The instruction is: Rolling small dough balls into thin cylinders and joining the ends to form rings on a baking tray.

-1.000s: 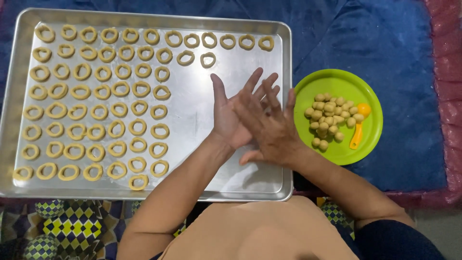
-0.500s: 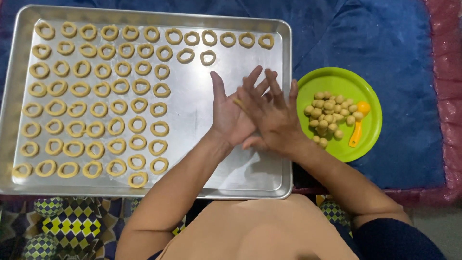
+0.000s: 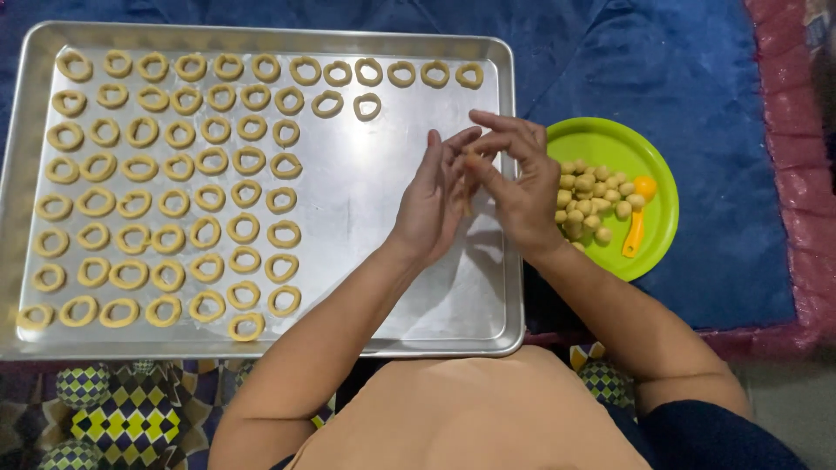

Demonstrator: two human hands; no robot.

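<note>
My left hand (image 3: 433, 202) and my right hand (image 3: 517, 181) meet above the right part of a metal baking tray (image 3: 409, 287). Together the fingers pinch a thin strip of pale dough (image 3: 468, 187), which hangs down between them. Several dough rings (image 3: 178, 187) lie in rows over the left and top of the tray. A green plate (image 3: 655, 226) to the right holds several small dough balls (image 3: 589, 198) and a small orange tool (image 3: 637, 218).
The tray and plate rest on a blue cloth (image 3: 697, 78) with a red border at the right edge. A patterned mat (image 3: 113, 409) shows below the tray. My torso fills the bottom centre.
My hands were pressed flat together, palm over palm. Now the palms have parted and the fingertips hold a dough strip between them.
</note>
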